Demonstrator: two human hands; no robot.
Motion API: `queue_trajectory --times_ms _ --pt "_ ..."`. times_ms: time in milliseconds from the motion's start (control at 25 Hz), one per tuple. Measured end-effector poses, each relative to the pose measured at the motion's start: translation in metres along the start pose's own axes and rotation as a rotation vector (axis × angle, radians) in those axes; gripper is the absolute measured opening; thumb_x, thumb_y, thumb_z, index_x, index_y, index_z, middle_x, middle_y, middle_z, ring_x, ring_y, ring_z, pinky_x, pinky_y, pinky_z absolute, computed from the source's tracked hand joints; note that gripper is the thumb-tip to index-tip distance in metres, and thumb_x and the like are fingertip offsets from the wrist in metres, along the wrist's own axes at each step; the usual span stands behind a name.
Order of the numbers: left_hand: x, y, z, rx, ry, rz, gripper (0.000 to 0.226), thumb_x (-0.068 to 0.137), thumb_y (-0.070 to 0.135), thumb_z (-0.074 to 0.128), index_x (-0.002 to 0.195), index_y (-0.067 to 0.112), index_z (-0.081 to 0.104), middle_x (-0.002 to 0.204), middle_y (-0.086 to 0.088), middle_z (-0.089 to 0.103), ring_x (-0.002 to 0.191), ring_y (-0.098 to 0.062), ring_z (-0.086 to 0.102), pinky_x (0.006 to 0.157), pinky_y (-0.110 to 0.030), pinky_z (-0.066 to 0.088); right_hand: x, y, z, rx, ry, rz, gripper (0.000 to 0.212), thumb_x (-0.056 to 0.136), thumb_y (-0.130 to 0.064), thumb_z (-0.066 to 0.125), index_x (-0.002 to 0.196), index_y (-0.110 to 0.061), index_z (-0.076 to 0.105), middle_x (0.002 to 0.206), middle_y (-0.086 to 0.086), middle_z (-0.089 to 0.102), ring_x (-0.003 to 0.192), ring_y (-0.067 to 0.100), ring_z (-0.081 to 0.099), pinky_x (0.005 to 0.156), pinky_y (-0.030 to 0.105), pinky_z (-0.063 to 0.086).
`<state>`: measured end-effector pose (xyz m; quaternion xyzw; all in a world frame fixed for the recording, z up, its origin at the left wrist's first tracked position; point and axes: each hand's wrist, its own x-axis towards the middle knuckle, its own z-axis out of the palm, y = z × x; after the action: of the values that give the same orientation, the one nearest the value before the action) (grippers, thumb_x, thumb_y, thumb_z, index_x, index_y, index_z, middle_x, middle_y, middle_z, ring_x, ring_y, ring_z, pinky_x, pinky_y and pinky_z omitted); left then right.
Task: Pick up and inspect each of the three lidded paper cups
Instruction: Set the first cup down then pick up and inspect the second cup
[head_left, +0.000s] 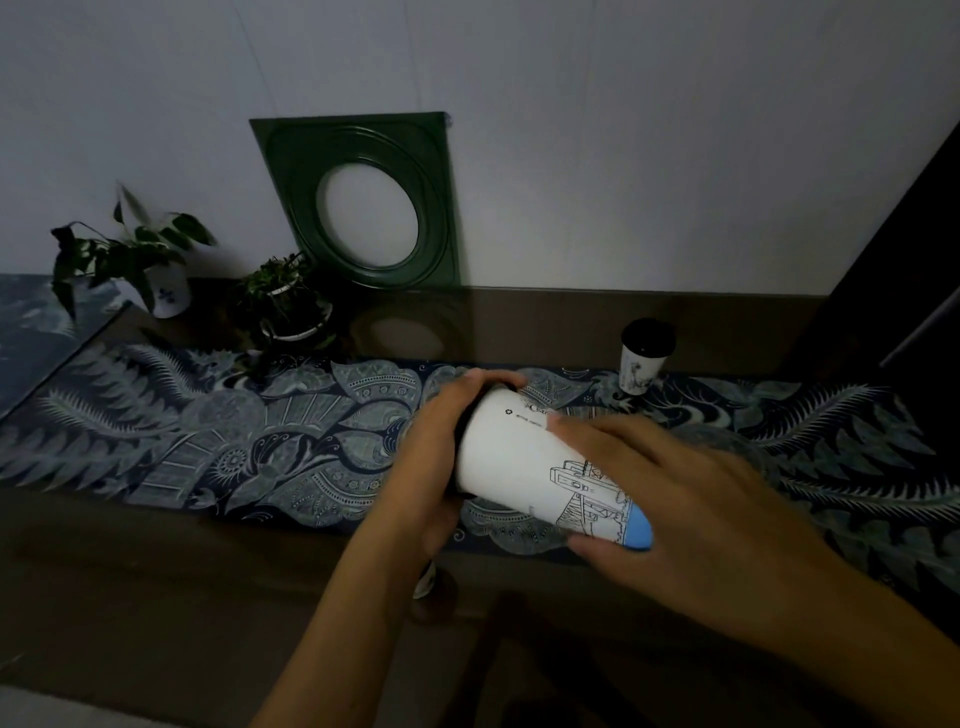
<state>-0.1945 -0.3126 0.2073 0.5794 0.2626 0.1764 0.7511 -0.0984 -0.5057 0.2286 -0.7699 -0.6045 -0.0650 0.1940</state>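
Cup held sideways in mid-air above the patterned cloth — white paper, black lid end toward the left, base toward the right with a blue band and a line drawing on the wall. Left hand wraps the lid end, fingers curled over the top edge, thumb side below. Right hand lies over the base end, fingers fairly straight and spread across the cup's side, thumb under the blue band; the cup is gripped between the two hands.

Second cup stands upright with its black lid on, at the far edge of the cloth to the right, well apart from the hands. A small pale shape shows just below the left wrist — mostly hidden, cannot tell what it is.

Dark wooden table with the cloth running across it. Two potted plants at the far left, near the wall. Green square frame with a round opening leans against the wall behind them. Light is dim.
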Motion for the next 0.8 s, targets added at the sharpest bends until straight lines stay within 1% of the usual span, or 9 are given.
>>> queue_trajectory --times_ms 120,200,280,360,440,520,560,680,800 --pt "0.0 0.001 0.0 0.04 -0.04 0.133 0.04 0.094 0.049 0.048 0.111 0.025 0.074 0.115 -0.007 0.075 0.102 -0.026 0.07 0.075 -0.042 0.056 0.004 -0.003 -0.006 0.647 -0.114 0.387 0.084 0.061 -0.064 0.072 0.137 -0.051 0.04 0.117 -0.017 0.065 0.086 0.007 0.068 0.063 0.024 0.058" --pt "-0.002 0.001 0.002 0.031 -0.065 0.2 0.043 0.093 0.05 0.05 0.116 0.021 0.072 0.12 -0.012 0.072 0.107 -0.031 0.068 0.079 -0.046 0.056 0.008 -0.001 -0.015 1.17 -0.179 0.628 0.07 0.055 -0.055 0.084 0.12 -0.051 0.059 0.103 -0.003 0.075 0.069 0.017 0.072 0.053 0.025 0.055" --pt "-0.004 0.002 0.004 -0.007 -0.075 0.205 0.044 0.093 0.049 0.051 0.114 0.016 0.071 0.121 -0.019 0.069 0.103 -0.032 0.067 0.077 -0.046 0.056 0.012 -0.001 -0.02 1.423 -0.242 0.757 0.049 0.059 -0.05 0.082 0.106 -0.038 0.072 0.093 0.01 0.077 0.06 0.028 0.07 0.047 0.03 0.054" --pt "-0.003 0.004 0.005 -0.003 -0.053 0.178 0.039 0.093 0.046 0.051 0.108 0.017 0.073 0.118 -0.022 0.069 0.098 -0.031 0.068 0.073 -0.044 0.055 0.01 0.0 -0.022 1.388 -0.261 0.699 0.044 0.063 -0.057 0.078 0.106 -0.048 0.069 0.099 0.001 0.076 0.067 0.023 0.072 0.05 0.028 0.057" --pt "-0.001 0.007 0.007 0.028 -0.027 0.114 0.035 0.092 0.044 0.05 0.1 0.022 0.076 0.106 -0.016 0.074 0.089 -0.026 0.069 0.065 -0.038 0.055 0.009 0.002 -0.023 0.849 -0.236 0.419 0.062 0.064 -0.073 0.068 0.122 -0.065 0.047 0.113 -0.023 0.066 0.087 0.006 0.07 0.059 0.021 0.058" --pt "0.0 0.009 0.009 0.031 -0.033 0.025 0.032 0.095 0.043 0.051 0.09 0.027 0.078 0.089 -0.003 0.077 0.078 -0.019 0.071 0.055 -0.03 0.055 0.007 0.008 -0.015 0.129 -0.118 0.084 0.08 0.069 -0.074 0.055 0.142 -0.049 0.034 0.126 -0.022 0.056 0.094 0.003 0.063 0.065 0.024 0.058" --pt "0.0 0.009 0.01 0.021 -0.044 -0.005 0.032 0.097 0.043 0.051 0.087 0.029 0.078 0.086 0.001 0.078 0.075 -0.018 0.072 0.052 -0.029 0.055 0.006 0.01 -0.011 -0.031 -0.067 -0.006 0.083 0.071 -0.071 0.051 0.146 -0.037 0.034 0.129 -0.013 0.055 0.093 0.006 0.063 0.064 0.028 0.059" --pt "0.001 0.01 0.008 0.001 -0.058 0.019 0.034 0.093 0.048 0.051 0.096 0.027 0.078 0.094 0.0 0.076 0.081 -0.018 0.072 0.055 -0.031 0.056 0.004 0.009 -0.011 0.12 -0.045 0.051 0.078 0.07 -0.068 0.056 0.143 -0.049 0.033 0.126 -0.027 0.053 0.095 -0.001 0.061 0.065 0.019 0.057" --pt "0.0 0.009 0.006 -0.004 -0.095 0.089 0.037 0.093 0.048 0.047 0.103 0.027 0.076 0.105 -0.007 0.071 0.091 -0.023 0.069 0.064 -0.037 0.056 0.009 0.005 -0.016 0.867 -0.127 0.414 0.067 0.061 -0.063 0.074 0.121 -0.068 0.045 0.114 -0.041 0.059 0.096 -0.005 0.066 0.062 0.013 0.056"
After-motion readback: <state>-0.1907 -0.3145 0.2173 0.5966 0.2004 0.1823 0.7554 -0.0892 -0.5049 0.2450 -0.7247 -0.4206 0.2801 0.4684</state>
